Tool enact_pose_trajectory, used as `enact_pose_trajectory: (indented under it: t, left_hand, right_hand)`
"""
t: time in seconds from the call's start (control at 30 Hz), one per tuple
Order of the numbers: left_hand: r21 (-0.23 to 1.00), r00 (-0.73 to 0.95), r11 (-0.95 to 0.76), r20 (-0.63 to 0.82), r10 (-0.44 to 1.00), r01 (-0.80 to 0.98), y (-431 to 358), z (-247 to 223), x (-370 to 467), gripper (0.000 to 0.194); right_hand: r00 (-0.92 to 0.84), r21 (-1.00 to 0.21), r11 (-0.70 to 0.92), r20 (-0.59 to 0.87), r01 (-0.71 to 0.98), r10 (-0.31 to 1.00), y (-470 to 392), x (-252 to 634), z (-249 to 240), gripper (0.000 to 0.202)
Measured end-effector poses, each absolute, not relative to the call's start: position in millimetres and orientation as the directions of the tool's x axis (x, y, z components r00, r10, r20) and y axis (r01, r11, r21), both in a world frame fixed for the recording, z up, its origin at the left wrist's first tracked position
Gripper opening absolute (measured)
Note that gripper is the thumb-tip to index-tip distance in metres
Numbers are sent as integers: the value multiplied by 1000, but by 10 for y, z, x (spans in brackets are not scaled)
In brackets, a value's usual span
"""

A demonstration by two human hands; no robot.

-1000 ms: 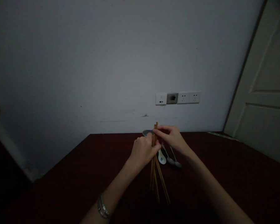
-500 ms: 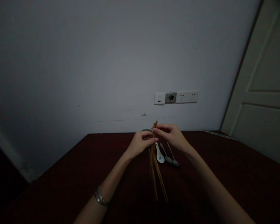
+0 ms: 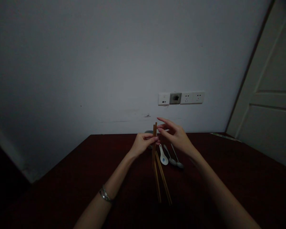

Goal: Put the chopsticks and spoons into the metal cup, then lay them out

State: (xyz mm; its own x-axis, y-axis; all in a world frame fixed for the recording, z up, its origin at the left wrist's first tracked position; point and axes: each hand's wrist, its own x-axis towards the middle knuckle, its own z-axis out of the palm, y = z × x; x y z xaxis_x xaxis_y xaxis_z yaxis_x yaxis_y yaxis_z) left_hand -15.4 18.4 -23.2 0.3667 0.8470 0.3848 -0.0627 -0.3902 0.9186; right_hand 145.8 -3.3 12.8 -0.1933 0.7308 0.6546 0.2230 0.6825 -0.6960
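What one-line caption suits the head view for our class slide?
Left hand holds chopsticks, right hand open beside their tops; three spoons lie on the dark table.

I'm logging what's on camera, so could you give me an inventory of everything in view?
Held chopsticks: at least two, brown, upright in the left hand
Other chopsticks: several, brown, below the held ones; count unclear
White spoon: one, blue mark, on the table
Metal spoons: two, grey, right of the white spoon
Dish: one, greyish, mostly hidden behind the left hand
Table: one, dark red
Wall plates: one row, white and grey, above the table
Wall: one, pale grey, behind
Door: one, pale, far right
Strip: one, pale, table's back right
Bracelet: at least one, silvery, left wrist
Left hand: one, bare, holding chopsticks
Right hand: one, bare, beside their tops
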Motion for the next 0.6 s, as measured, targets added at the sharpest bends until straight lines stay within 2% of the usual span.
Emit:
enact_pose_trajectory:
  t: [0.17, 0.6]
  left_hand:
    - [924, 387, -376, 371, 845, -65, 174, -234, -152, 31]
    - [962, 424, -267, 267, 866, -62, 158, -247, -158, 36]
  right_hand:
    - [-260, -649, 715, 666, 262, 699, -33, 1472, 125, 43]
    - [-295, -653, 717, 654, 246, 697, -33, 1494, 153, 40]
